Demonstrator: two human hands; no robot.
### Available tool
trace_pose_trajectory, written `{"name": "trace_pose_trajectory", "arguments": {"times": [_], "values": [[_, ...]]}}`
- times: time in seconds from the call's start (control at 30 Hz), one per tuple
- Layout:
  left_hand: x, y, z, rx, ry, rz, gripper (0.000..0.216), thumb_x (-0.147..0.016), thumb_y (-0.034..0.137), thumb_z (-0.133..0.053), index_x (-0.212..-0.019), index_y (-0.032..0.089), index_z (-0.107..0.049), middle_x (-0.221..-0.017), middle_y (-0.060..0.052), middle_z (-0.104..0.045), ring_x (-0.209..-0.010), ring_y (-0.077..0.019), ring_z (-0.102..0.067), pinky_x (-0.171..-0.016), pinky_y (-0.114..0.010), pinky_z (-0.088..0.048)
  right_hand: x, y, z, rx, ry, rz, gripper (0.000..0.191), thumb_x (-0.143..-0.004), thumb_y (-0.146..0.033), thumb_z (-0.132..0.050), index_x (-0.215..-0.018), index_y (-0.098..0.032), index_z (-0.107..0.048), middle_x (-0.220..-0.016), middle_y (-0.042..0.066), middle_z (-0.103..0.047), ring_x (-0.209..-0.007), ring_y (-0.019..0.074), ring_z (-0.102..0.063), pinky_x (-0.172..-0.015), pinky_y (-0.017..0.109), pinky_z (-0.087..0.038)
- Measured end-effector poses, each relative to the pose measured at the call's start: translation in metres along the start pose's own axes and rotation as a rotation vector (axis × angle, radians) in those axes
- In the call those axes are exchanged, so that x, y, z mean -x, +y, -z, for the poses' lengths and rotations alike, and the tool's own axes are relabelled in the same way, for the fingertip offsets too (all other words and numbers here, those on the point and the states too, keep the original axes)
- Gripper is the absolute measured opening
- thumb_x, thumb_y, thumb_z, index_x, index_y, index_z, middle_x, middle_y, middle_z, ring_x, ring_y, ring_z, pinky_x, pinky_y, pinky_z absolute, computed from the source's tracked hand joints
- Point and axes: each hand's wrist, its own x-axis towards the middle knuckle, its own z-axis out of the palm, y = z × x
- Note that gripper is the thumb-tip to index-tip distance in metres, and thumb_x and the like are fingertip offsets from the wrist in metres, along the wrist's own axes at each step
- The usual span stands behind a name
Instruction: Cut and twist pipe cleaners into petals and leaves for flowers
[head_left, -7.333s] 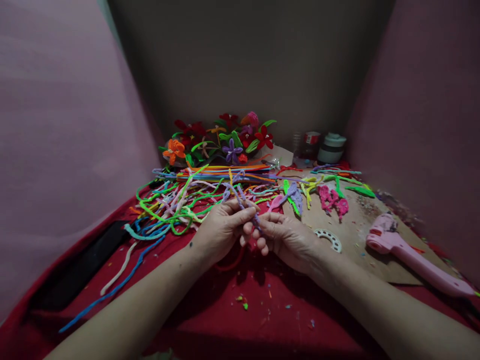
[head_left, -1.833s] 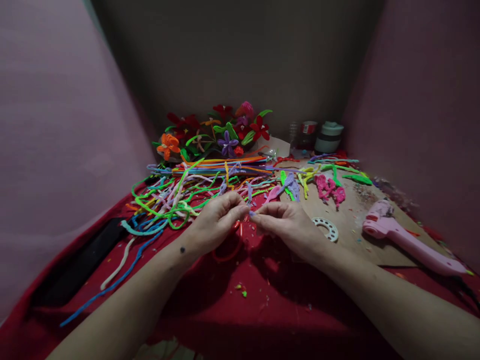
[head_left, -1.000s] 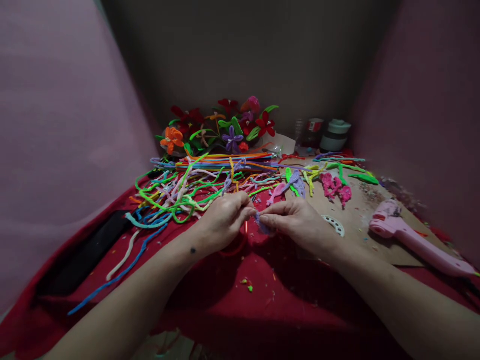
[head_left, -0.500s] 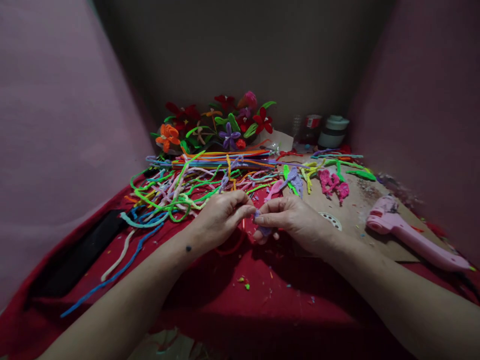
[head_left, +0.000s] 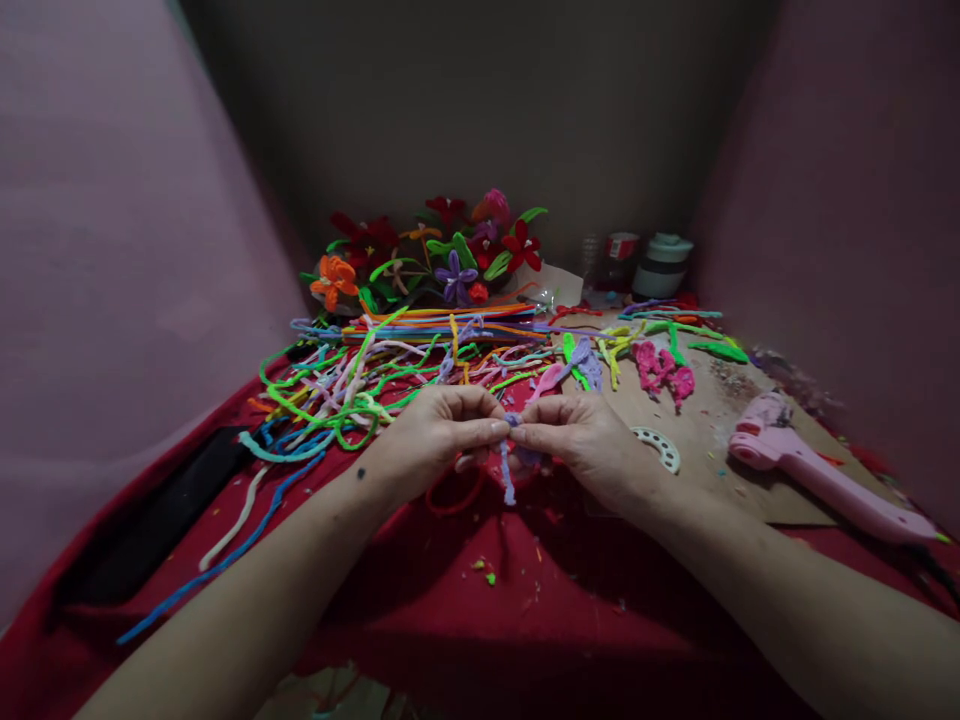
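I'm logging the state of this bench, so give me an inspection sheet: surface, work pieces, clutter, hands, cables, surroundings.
Surface: red cloth, dotted with small scraps; brown board on the right, also littered.
Work pieces: purple fuzzy strip, pinched at the fingertips, one end hanging down.
Clutter: tangled coloured strands on the left; black flat object near the left edge; white perforated ring and pink tool on the right.
Hands: left hand and right hand meet at the strip, both pinching.
Cables: a dark cord seems to run by the tool's end; too dim to trace.
Surroundings: fuzzy flowers and lidded container at the back; pinkish side panels.
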Motion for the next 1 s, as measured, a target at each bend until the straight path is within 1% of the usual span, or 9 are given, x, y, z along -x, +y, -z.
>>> {"name": "trace_pose_trajectory", "arguments": {"times": [0.2,0.3,0.4,0.5,0.6,0.67,0.73,0.83,1.0], "values": [[-0.004,-0.005,-0.004,-0.025,0.091,-0.052,0.014,-0.070,0.026,-0.063,-0.073,0.013,-0.056,-0.056,0.005,-0.050,-0.046,-0.0047,-0.041,-0.046,-0.018,-0.032,-0.001,-0.003,-0.001,-0.023,0.034,-0.017,0.019,-0.070,-0.026,-0.063,-0.056,-0.013,-0.059,-0.053,0.000,-0.059,-0.048,0.0078,-0.050,-0.051,0.023,-0.038],[-0.004,-0.004,-0.007,0.003,0.056,-0.055,0.016,-0.070,0.024,-0.064,-0.078,0.014,-0.054,-0.060,0.004,-0.054,-0.047,-0.0053,-0.045,-0.046,-0.018,-0.034,-0.001,-0.003,-0.001,-0.053,0.064,-0.020,0.022,-0.071,-0.028,-0.062,-0.056,-0.014,-0.057,-0.053,0.000,-0.059,-0.047,0.0085,-0.052,-0.050,0.023,-0.038],[-0.004,-0.003,-0.012,0.018,0.042,-0.056,0.017,-0.067,0.018,-0.064,-0.078,0.013,-0.052,-0.066,0.003,-0.057,-0.054,-0.0068,-0.051,-0.051,-0.019,-0.038,-0.002,-0.002,-0.002,-0.095,0.110,-0.049,0.023,-0.070,-0.029,-0.063,-0.054,-0.014,-0.054,-0.051,0.000,-0.059,-0.045,0.0087,-0.052,-0.047,0.022,-0.038],[-0.005,-0.004,-0.016,-0.002,0.053,-0.089,0.018,-0.066,0.016,-0.064,-0.078,0.013,-0.050,-0.070,0.003,-0.055,-0.060,-0.0078,-0.052,-0.056,-0.021,-0.041,-0.002,0.001,-0.002,-0.117,0.153,-0.065,0.021,-0.069,-0.027,-0.064,-0.056,-0.014,-0.053,-0.049,-0.001,-0.057,-0.043,0.0080,-0.051,-0.044,0.021,-0.038],[-0.005,-0.007,-0.018,-0.085,0.056,-0.155,0.021,-0.067,0.015,-0.064,-0.083,0.014,-0.051,-0.074,0.003,-0.052,-0.066,-0.0084,-0.051,-0.059,-0.021,-0.041,-0.003,0.005,-0.001,-0.126,0.180,-0.067,0.017,-0.068,-0.026,-0.064,-0.059,-0.014,-0.056,-0.052,0.000,-0.058,-0.043,0.0072,-0.049,-0.044,0.020,-0.038],[-0.005,-0.009,-0.018,-0.122,0.059,-0.168,0.023,-0.066,0.014,-0.064,-0.086,0.014,-0.051,-0.075,0.003,-0.051,-0.067,-0.0081,-0.049,-0.060,-0.021,-0.041,-0.004,0.006,0.000,-0.135,0.193,-0.101,0.016,-0.067,-0.028,-0.065,-0.063,-0.014,-0.058,-0.055,0.000,-0.059,-0.041,0.0068,-0.047,-0.040,0.020,-0.035],[-0.006,-0.010,-0.018,-0.091,0.067,-0.159,0.023,-0.067,0.015,-0.063,-0.086,0.014,-0.051,-0.076,0.003,-0.052,-0.067,-0.0083,-0.050,-0.060,-0.022,-0.041,-0.004,0.007,0.000,-0.156,0.200,-0.126,0.017,-0.066,-0.030,-0.066,-0.065,-0.015,-0.058,-0.054,-0.001,-0.057,-0.039,0.0065,-0.045,-0.037,0.020,-0.032],[-0.008,-0.009,-0.020,0.020,0.091,-0.121,0.023,-0.067,0.017,-0.063,-0.085,0.014,-0.049,-0.076,0.001,-0.056,-0.067,-0.0090,-0.053,-0.060,-0.022,-0.042,-0.005,0.006,-0.002,-0.191,0.198,-0.118,0.020,-0.064,-0.030,-0.067,-0.059,-0.016,-0.053,-0.049,-0.004,-0.051,-0.038,0.0059,-0.043,-0.037,0.020,-0.032],[-0.009,-0.006,-0.023,0.090,0.102,-0.069,0.030,-0.063,0.017,-0.066,-0.086,0.014,-0.046,-0.066,0.005,-0.055,-0.051,-0.0059,-0.050,-0.048,-0.019,-0.039,-0.005,0.008,-0.004,-0.183,0.192,-0.103,0.022,-0.065,-0.030,-0.067,-0.060,-0.016,-0.052,-0.048,-0.005,-0.051,-0.039,0.0053,-0.043,-0.038,0.019,-0.032]]}}
